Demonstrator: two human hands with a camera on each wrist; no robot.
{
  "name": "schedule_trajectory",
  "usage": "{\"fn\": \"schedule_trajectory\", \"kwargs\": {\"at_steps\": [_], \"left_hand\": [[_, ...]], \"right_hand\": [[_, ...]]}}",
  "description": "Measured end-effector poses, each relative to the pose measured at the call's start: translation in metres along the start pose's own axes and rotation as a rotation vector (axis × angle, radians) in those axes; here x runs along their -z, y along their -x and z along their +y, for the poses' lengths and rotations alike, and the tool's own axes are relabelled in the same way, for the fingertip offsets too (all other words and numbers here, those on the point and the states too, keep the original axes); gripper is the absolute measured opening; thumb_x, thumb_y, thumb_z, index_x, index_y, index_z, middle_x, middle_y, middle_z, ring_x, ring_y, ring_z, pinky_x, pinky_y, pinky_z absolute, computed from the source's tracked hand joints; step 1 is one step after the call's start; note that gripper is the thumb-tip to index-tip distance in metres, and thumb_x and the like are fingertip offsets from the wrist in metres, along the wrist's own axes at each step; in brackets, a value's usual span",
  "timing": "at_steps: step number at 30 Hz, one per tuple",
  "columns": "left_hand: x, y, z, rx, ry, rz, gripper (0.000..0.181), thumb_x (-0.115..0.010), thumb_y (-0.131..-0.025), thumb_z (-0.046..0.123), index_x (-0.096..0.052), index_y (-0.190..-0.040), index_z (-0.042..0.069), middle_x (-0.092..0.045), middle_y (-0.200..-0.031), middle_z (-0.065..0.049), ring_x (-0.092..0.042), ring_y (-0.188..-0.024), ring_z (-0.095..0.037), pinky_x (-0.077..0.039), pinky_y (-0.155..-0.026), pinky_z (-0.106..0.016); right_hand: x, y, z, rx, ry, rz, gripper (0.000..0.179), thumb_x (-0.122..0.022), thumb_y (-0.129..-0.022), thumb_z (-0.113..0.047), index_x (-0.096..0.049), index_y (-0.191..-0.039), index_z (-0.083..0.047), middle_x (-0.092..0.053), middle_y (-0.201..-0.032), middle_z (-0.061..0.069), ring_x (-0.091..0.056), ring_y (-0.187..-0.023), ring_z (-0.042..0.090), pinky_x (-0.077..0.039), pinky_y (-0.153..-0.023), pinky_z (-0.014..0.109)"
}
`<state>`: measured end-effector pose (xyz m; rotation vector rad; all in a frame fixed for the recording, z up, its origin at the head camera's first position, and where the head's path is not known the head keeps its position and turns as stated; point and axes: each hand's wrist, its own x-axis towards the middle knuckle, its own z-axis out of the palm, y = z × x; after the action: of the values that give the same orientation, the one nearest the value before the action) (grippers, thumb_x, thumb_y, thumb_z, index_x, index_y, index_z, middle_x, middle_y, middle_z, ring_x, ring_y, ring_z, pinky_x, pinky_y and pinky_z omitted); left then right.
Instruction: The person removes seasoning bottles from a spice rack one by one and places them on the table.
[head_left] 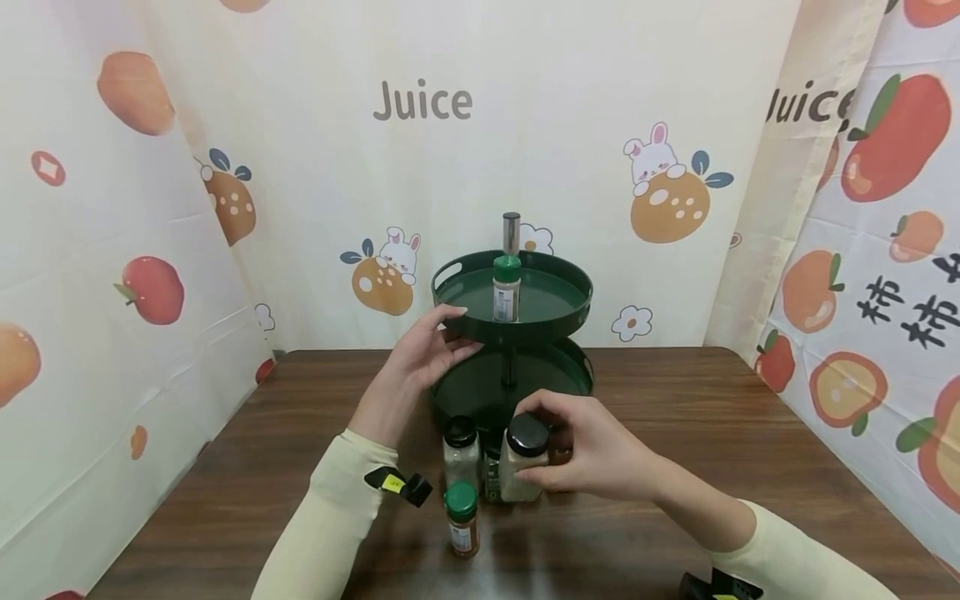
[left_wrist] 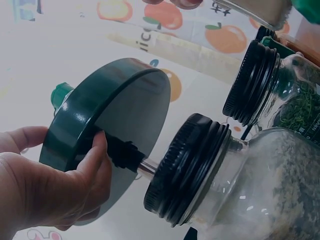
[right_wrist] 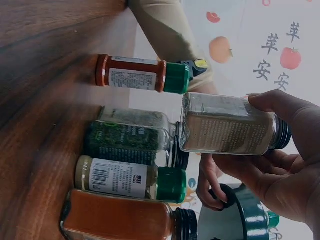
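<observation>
My left hand (head_left: 423,358) grips the rim of the upper tier of a dark green two-tier tray (head_left: 517,335). In the left wrist view its fingers (left_wrist: 92,172) reach under that tier. A green-capped spice bottle (head_left: 506,302) stands on the upper tier. Held between the thumb and fingers of my right hand (head_left: 600,442) is a square glass spice jar (right_wrist: 225,131) with a black lid and brownish powder. In the right wrist view it is raised above the table, over the other jars. The lower tier (head_left: 468,387) is partly hidden behind jars and my right hand.
Several jars stand before the tray: a black-lidded jar of pale flakes (head_left: 461,463), a jar of green herbs (right_wrist: 122,142), a green-capped bottle (right_wrist: 120,177) and an orange powder jar (right_wrist: 120,215). Nearest is a red-orange bottle (head_left: 463,537) with green cap. A printed curtain (head_left: 300,125) hangs behind.
</observation>
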<state>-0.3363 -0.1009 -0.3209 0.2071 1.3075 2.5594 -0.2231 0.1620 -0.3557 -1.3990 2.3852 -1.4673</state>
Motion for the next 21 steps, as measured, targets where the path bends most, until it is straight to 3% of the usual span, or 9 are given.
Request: {"fn": "schedule_trajectory", "kwargs": {"at_steps": [7, 15, 21], "left_hand": [[0.001, 0.000, -0.003, 0.002, 0.002, 0.012, 0.062, -0.060, -0.103, 0.011, -0.030, -0.157, 0.017, -0.041, -0.144, -0.018, -0.052, -0.126, -0.033, -0.040, -0.118, -0.052], [0.002, 0.000, -0.004, 0.012, 0.008, 0.006, 0.062, -0.059, -0.104, 0.012, -0.029, -0.158, 0.018, -0.036, -0.152, -0.019, -0.051, -0.127, -0.033, -0.039, -0.118, -0.052], [-0.002, 0.002, -0.001, 0.003, 0.003, 0.004, 0.064, -0.059, -0.103, 0.012, -0.027, -0.159, 0.018, -0.040, -0.146, -0.018, -0.050, -0.129, -0.034, -0.038, -0.119, -0.052]], "right_hand": [[-0.010, 0.005, 0.004, -0.006, 0.040, -0.014, 0.044, -0.087, -0.090, -0.028, -0.062, -0.126, -0.023, -0.068, -0.103, 0.000, -0.063, -0.074, 0.015, -0.058, -0.060, 0.031], [-0.019, 0.006, 0.009, -0.023, 0.081, -0.047, 0.044, -0.088, -0.089, -0.029, -0.061, -0.124, -0.024, -0.069, -0.099, -0.003, -0.064, -0.070, 0.016, -0.059, -0.061, 0.032], [-0.026, 0.004, 0.013, 0.016, 0.113, -0.061, 0.044, -0.089, -0.088, -0.030, -0.062, -0.122, -0.024, -0.068, -0.102, -0.007, -0.065, -0.078, 0.015, -0.061, -0.065, 0.035]]}}
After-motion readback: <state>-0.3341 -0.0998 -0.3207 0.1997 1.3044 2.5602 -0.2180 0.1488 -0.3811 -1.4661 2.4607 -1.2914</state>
